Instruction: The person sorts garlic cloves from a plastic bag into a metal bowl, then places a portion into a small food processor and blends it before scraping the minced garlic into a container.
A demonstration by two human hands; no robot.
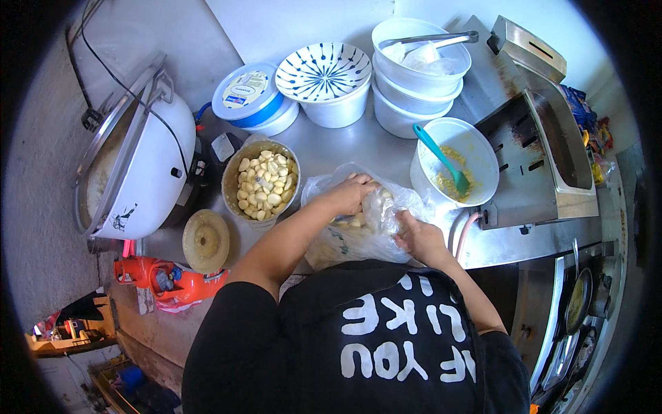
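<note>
Head view: centre frame, the right hand (pixel 418 238) pinches the clear plastic bag (pixel 331 250), probably steadying its mouth; the left hand (pixel 350 194) curls over it, grip hidden, can't tell what's held! The garlic tub (pixel 230 178) sits left of centre, presumably for easy reach.

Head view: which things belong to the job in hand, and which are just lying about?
Belonging, judging by contact and contents:
plastic bag, with the left hand and right hand on it
container of pale cloves like those in the bag, probably

Apparently lying about:
patterned bowl
stacked white tubs
metal tongs
red bag
</note>
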